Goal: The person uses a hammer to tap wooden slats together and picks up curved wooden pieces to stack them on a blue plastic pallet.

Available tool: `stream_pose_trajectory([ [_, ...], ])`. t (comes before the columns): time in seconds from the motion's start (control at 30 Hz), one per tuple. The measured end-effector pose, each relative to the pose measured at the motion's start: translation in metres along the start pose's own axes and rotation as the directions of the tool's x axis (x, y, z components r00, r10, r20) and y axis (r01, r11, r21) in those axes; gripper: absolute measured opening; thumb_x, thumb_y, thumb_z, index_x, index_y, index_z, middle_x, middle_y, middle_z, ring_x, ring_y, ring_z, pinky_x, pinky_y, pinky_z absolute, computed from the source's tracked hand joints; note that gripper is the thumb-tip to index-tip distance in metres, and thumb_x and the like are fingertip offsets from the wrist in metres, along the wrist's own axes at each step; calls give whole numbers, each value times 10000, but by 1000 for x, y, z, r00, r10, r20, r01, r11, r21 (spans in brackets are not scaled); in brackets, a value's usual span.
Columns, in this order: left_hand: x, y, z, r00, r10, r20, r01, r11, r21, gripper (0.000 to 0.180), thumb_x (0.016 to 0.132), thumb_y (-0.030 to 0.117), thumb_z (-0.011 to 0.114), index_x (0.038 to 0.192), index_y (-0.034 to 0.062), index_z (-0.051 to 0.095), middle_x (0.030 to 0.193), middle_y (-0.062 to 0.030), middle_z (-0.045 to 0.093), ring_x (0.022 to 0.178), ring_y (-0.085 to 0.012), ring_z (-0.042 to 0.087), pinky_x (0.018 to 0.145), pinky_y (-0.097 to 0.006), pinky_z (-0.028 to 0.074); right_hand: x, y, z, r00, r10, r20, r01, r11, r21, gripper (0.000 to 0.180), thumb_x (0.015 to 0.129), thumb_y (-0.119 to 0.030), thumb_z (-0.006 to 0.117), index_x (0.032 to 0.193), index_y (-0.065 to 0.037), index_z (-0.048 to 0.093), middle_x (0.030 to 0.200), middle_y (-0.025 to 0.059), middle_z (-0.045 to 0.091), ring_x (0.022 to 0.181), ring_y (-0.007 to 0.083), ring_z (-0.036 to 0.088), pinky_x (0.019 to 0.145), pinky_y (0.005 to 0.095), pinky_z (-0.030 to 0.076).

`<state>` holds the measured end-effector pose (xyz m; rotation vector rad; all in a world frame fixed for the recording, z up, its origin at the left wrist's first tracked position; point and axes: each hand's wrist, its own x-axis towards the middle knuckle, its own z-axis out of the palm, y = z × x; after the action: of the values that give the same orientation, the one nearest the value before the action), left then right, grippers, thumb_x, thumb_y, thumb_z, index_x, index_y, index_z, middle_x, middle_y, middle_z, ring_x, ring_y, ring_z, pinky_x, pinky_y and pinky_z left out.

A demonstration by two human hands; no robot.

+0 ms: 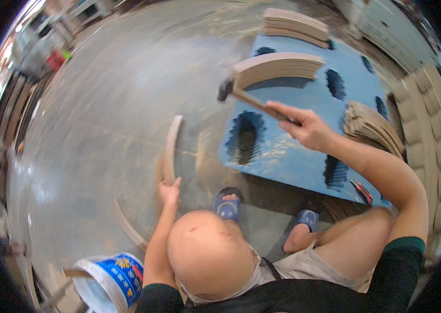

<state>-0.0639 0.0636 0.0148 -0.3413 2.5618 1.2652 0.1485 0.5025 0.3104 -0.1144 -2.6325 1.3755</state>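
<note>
In my right hand is a hammer with a wooden handle and a dark, blurred head. Its head points left, past the blue platform's edge. My fingers are wrapped round the handle's end, above the blue platform. Low on the left, beside my knee, my left hand grips the lower end of a curved wooden strip, which extends away from me over the floor. Just beyond the hammer, a stack of curved wooden strips sits on the platform.
Another curved stack lies at the platform's far end, and more pieces at its right. Red-handled pliers rest near the front edge. A loose curved strip and a white-and-blue bucket are at lower left. Stacked pieces line the right.
</note>
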Motion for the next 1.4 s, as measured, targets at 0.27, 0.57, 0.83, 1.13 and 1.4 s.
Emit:
stream_pose_trajectory([
  [0.27,15,94,-11,809,584,-65,-586,811,-1,550,962,269,893,1387,-10,684,1242,-185,773,1128,-337,755,995,-477,590,-176,98,-6,977,211,-35,-214,963,-162,603,1091,-160,744,1668,-289,625,1019,204,799,752,389,768,714,448,601],
  [0.57,7,394,72,330,881,340,-934,357,-19,625,983,319,879,1468,-43,725,1266,-227,827,1185,-276,796,1039,-415,604,-201,131,46,960,246,-131,-252,967,-26,599,1075,-203,765,1652,-301,639,1302,181,814,986,415,822,845,448,649],
  [0.83,6,497,191,321,801,505,-918,394,-41,707,921,308,912,1498,-51,719,1325,-242,832,1194,-303,816,1054,-413,609,-187,152,58,963,207,-173,-206,978,28,614,1074,-211,776,1658,-337,634,1204,195,822,949,433,812,816,467,649],
  [1.13,54,490,264,339,730,593,-898,439,-27,684,935,250,904,1519,-47,707,1352,-248,824,1250,-302,799,1103,-411,596,-183,157,54,964,172,-201,-157,984,89,632,1077,-225,784,1674,-353,620,997,216,803,797,438,760,729,481,616],
  [1.4,65,499,258,311,717,623,-926,375,30,707,934,231,886,1550,-48,678,1419,-262,794,1312,-324,776,1150,-416,577,-181,159,54,961,179,-209,-164,983,86,649,1079,-221,777,1690,-352,600,970,211,795,775,425,757,721,491,611],
])
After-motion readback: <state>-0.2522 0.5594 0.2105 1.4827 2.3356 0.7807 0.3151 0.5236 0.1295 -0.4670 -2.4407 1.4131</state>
